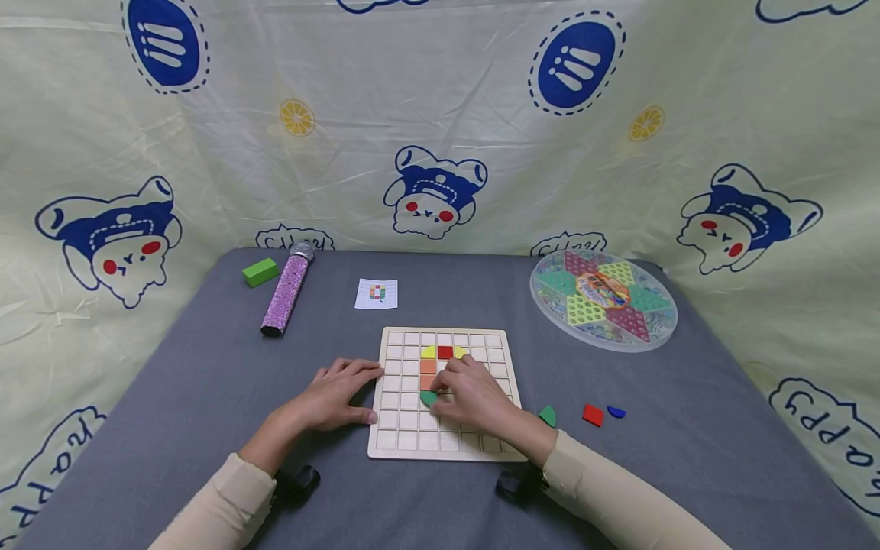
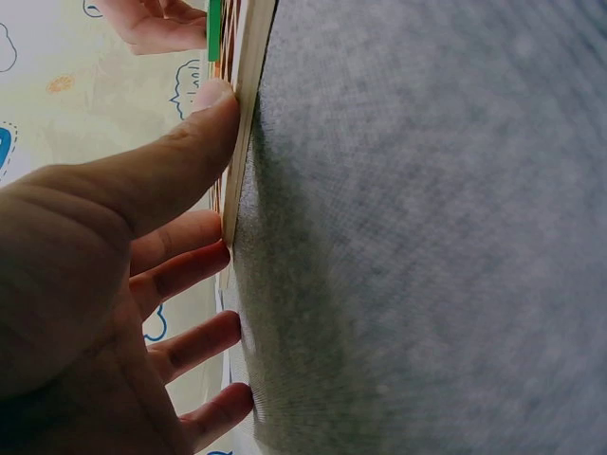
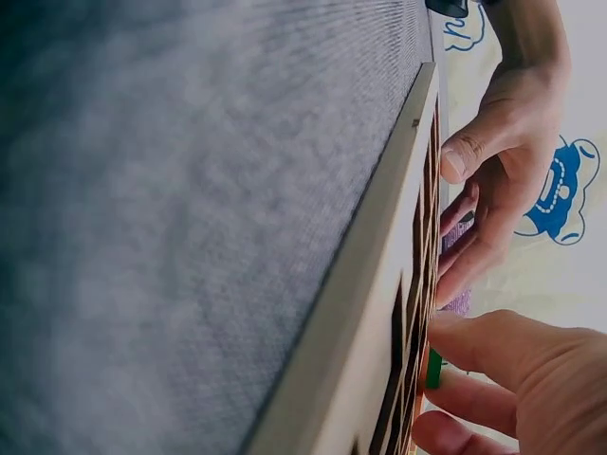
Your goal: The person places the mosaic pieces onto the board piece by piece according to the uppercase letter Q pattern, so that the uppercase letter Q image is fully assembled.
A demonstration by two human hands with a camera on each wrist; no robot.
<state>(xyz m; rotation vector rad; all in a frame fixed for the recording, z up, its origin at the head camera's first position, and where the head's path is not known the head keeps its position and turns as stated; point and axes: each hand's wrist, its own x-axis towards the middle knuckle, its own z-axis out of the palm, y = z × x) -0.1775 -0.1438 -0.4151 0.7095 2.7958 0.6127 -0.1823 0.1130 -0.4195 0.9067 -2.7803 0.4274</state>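
Observation:
A square wooden grid board (image 1: pixel 404 441) lies on the table. My left hand (image 1: pixel 338 396) rests at its left edge, thumb and fingertips against the rim and the fingers spread. My right hand (image 1: pixel 473 393) reaches over the middle of the board. In the right wrist view, the right thumb and a finger pinch a green tile (image 3: pixel 433 368) low over the grid. On the board lie a green rounded tile (image 1: pixel 428 398), orange square tiles (image 1: pixel 428 367), a red square tile (image 1: pixel 445 352) and yellow rounded tiles (image 1: pixel 429 352). The right hand hides part of the grid.
Right of the board lie a green quarter-round tile (image 1: pixel 548 415), a red square tile (image 1: pixel 593 415) and a blue half-round tile (image 1: pixel 616 412). Behind stand a printed pattern card (image 1: pixel 376 294), a glittery purple microphone (image 1: pixel 286 296), a green block (image 1: pixel 260 273) and a round Chinese checkers box (image 1: pixel 603 301).

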